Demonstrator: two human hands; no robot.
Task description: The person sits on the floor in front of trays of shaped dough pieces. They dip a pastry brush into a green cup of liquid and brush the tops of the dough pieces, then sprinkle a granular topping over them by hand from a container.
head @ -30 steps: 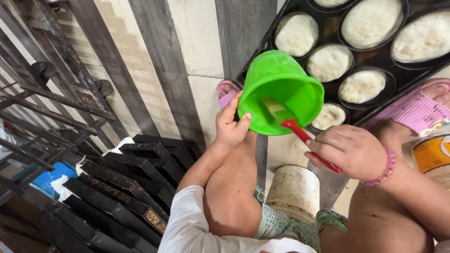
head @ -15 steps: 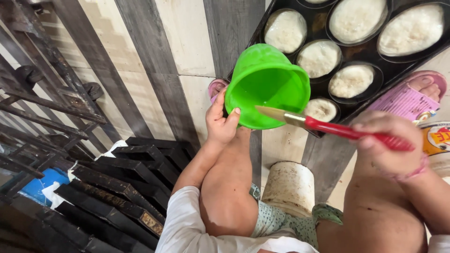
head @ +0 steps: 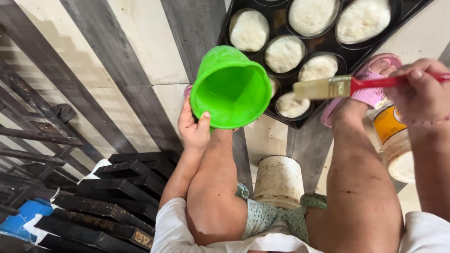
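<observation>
My left hand (head: 194, 129) grips the rim of a bright green plastic cup (head: 231, 87), tilted so its empty-looking inside faces me, above my left knee. My right hand (head: 418, 89) holds the red handle of a pastry brush (head: 341, 86). Its pale bristles point left and hover over the near edge of a black baking tray (head: 333, 43). The tray's round moulds hold several pale dough pieces (head: 284, 54).
A whitish upturned bucket (head: 279, 180) stands between my legs. A jar with a yellow label (head: 393, 136) sits by my right arm. Stacked black loaf tins (head: 110, 199) lie at the lower left beside a dark metal rack (head: 33, 140). My feet wear pink sandals (head: 370, 89).
The brush has come out of the green cup and moved right, over the tray. My left hand still holds the cup, tilted a little further toward me.
</observation>
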